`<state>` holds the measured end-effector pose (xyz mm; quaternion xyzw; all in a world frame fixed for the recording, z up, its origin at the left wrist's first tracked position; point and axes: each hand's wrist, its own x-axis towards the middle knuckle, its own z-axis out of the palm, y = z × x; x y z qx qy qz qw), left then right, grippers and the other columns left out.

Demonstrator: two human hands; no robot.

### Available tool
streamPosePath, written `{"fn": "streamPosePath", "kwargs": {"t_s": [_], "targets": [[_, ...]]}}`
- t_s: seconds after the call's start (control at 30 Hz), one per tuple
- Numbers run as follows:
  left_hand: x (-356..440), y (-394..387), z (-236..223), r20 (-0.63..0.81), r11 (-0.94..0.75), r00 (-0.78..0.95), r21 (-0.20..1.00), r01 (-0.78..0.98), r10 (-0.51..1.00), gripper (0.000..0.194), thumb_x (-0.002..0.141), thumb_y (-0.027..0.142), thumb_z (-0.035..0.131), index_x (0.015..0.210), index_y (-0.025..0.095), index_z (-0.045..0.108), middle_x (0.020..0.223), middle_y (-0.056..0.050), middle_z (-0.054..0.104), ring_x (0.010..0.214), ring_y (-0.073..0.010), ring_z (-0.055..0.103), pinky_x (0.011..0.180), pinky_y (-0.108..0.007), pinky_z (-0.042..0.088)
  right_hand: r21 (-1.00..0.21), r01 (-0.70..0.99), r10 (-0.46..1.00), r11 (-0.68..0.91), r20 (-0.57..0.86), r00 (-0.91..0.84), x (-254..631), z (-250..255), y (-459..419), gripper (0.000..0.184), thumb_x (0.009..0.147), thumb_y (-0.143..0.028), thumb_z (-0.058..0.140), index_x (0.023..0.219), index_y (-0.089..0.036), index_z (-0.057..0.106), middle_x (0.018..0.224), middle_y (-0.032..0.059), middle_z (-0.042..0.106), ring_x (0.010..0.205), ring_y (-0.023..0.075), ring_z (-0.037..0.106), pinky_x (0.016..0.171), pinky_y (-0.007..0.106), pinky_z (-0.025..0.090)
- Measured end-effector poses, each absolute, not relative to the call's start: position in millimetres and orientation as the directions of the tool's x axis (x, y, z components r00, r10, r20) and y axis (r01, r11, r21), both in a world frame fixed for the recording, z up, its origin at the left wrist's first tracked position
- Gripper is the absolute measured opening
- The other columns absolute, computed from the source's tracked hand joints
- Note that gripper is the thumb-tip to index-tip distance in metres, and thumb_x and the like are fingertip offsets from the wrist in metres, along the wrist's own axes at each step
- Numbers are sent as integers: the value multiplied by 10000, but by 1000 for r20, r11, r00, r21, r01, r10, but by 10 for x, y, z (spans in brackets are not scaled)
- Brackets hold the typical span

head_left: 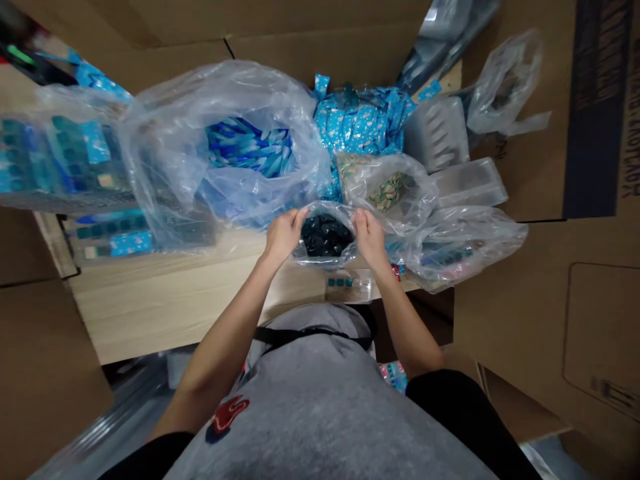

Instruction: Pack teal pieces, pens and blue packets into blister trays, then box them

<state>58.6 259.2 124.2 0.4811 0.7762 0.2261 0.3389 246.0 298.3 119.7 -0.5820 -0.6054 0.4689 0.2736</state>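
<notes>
A clear plastic bag point(320, 261) with many small dark teal pieces point(327, 235) inside lies before me, its mouth spread wide. My left hand point(286, 233) pinches the bag's rim on the left. Opposite it, my right hand point(369, 235) grips the rim on the right. Just below the bag, near the table's front edge, is a small clear tray point(361, 287) with several teal square pieces in a row. What the dark pieces are exactly, I cannot tell.
Behind stands a large plastic bag point(165, 133) of blue strips. Blue patterned packets point(357, 123) and a smaller bag of tan-green pieces point(389, 190) lie right of it. Packed clear boxes point(75, 157) stack at left. Another bag point(465, 247) lies right. Cardboard boxes point(520, 287) surround the wooden table point(165, 293).
</notes>
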Motion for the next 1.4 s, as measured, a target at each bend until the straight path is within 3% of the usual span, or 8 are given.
{"fn": "streamPosePath", "kwargs": {"t_s": [0.13,0.33,0.5,0.63,0.83,1.0,1.17,1.4], "targets": [[583,2460,1231,-168,327,-288,637,698,943,413,921,431,470,1147,125,631,1108,-159,626,1061,-272,583,949,-378,423,-662,683,917,308,16,-398,2547,1274,2794,564,951,-554,316,1315,-145,455,1336,179,511,1276,286,456,1068,494,353],[830,2255,1195,-78,51,-18,445,894,997,692,857,475,578,1442,157,388,1541,-220,296,1439,-400,223,1141,-612,155,-475,700,787,533,-25,-616,2639,1279,2602,574,947,-499,394,1403,-152,410,1518,165,360,1446,301,249,1176,574,139],[815,2235,1206,-99,29,17,449,893,995,715,811,447,654,1432,186,414,1568,-217,228,1465,-408,125,1136,-668,54,-594,717,921,365,118,-371,2939,1227,2299,412,970,-413,349,1256,-192,546,1366,147,533,1336,260,435,1131,513,290],[762,2164,1230,-82,88,-53,523,848,995,486,864,414,588,1321,254,547,1571,-146,266,1469,-374,149,1155,-637,59,-539,838,968,-82,-245,-63,3311,973,1785,354,956,-281,310,1105,-164,609,1077,146,668,1042,234,622,937,419,475],[915,2206,1270,-59,66,-42,507,859,997,174,849,216,584,1003,188,660,1557,-138,302,1467,-353,166,1160,-609,57,-308,921,848,-239,-528,43,3374,600,1464,285,919,-239,445,1136,-112,580,1095,195,660,994,260,645,799,360,492],[1029,2095,1315,-36,15,2,475,880,999,154,832,120,549,967,166,607,1467,-167,434,1371,-332,365,1131,-554,198,-281,935,755,-214,-655,-24,3113,556,1536,278,930,-190,463,1183,-107,541,1050,171,688,953,237,660,779,325,480],[984,2086,1262,-42,76,-63,559,825,997,208,835,127,541,1035,153,593,1054,-121,678,1052,-277,600,1032,-481,339,-359,918,678,-166,-718,-159,2642,485,1509,264,936,-297,543,1133,-125,581,1003,67,670,897,178,652,823,372,526],[908,2060,1597,-131,214,-339,951,221,932,237,803,239,589,1032,183,613,956,-35,658,884,-162,634,867,-302,482,-617,773,658,-145,-644,-391,2181,854,1637,96,883,-198,599,956,-137,616,840,64,691,805,171,668,748,288,507]]}}
